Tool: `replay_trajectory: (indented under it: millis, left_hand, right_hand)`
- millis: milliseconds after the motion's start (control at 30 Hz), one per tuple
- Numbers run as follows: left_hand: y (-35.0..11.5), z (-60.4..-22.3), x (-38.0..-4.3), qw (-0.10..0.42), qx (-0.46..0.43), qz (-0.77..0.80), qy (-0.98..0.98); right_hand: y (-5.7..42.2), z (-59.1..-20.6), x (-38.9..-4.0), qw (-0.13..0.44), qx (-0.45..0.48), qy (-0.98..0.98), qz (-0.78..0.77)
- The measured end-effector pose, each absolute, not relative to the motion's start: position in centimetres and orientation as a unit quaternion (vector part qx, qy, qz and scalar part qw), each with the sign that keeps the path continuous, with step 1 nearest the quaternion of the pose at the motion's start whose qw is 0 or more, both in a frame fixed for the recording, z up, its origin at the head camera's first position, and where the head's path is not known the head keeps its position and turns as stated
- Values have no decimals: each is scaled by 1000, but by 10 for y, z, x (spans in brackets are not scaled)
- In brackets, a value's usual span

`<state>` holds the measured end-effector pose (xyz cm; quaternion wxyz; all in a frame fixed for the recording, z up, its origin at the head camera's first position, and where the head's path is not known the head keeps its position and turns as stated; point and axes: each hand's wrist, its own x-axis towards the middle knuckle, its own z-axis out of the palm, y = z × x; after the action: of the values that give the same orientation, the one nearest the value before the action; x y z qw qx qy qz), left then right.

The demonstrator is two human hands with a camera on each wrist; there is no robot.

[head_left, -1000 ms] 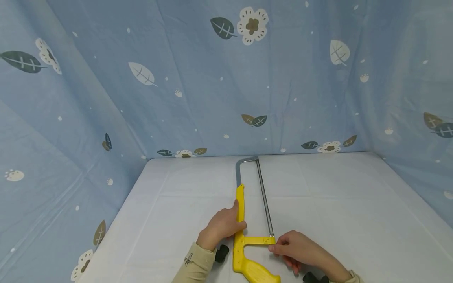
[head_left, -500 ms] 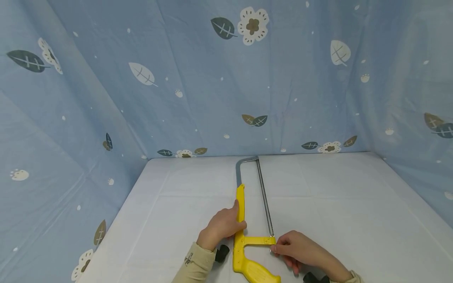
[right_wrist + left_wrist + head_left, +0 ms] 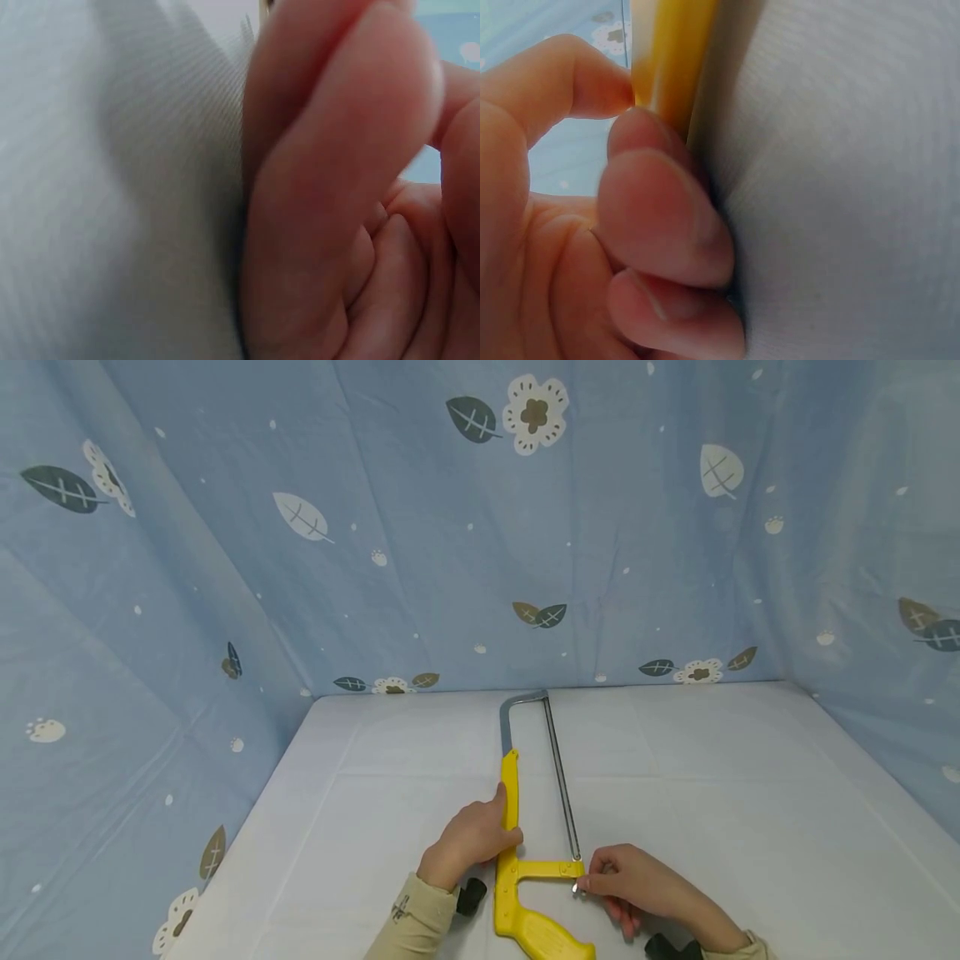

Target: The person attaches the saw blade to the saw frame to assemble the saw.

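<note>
A hacksaw [image 3: 509,893] with a yellow handle and frame lies flat on the white tabletop, its grey bowed end pointing away. Its thin metal blade [image 3: 561,777] runs along the right side. My left hand [image 3: 474,843] grips the yellow bar of the frame, thumb on the near side; in the left wrist view its curled fingers [image 3: 664,217] rest against the tabletop beside the yellow bar. At the blade's near end sits a small silver wing nut [image 3: 577,889]. My right hand [image 3: 637,885] pinches at this wing nut with thumb and index finger; the exact contact is partly hidden.
The white tabletop [image 3: 750,793] spreads around the saw. Blue patterned cloth [image 3: 420,527] hangs behind the table and at both sides. Black wrist-worn pieces show near the left wrist [image 3: 471,897] and the right wrist [image 3: 667,948].
The right thumb and fingers have shifted slightly to the right, uncovering more of the wing nut. The left hand and the hacksaw have stayed in place.
</note>
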<state>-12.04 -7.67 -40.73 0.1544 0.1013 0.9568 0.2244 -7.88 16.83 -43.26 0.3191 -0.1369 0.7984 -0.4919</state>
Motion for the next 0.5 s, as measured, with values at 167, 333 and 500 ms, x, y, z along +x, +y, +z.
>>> replay_trajectory:
  millis: [167,333,500]
  left_hand:
    - [-77,-408,-119,155,101,226,956]
    - [-77,-408,-120,154,102,227,956]
    - [-77,-409,-120,155,99,232,955]
  right_hand:
    - [168,-432,-78,319,-132,800,-491]
    - [167,-432,-78,313,-132,803,-490]
    - [168,-433,-78,311,-135,805,-486]
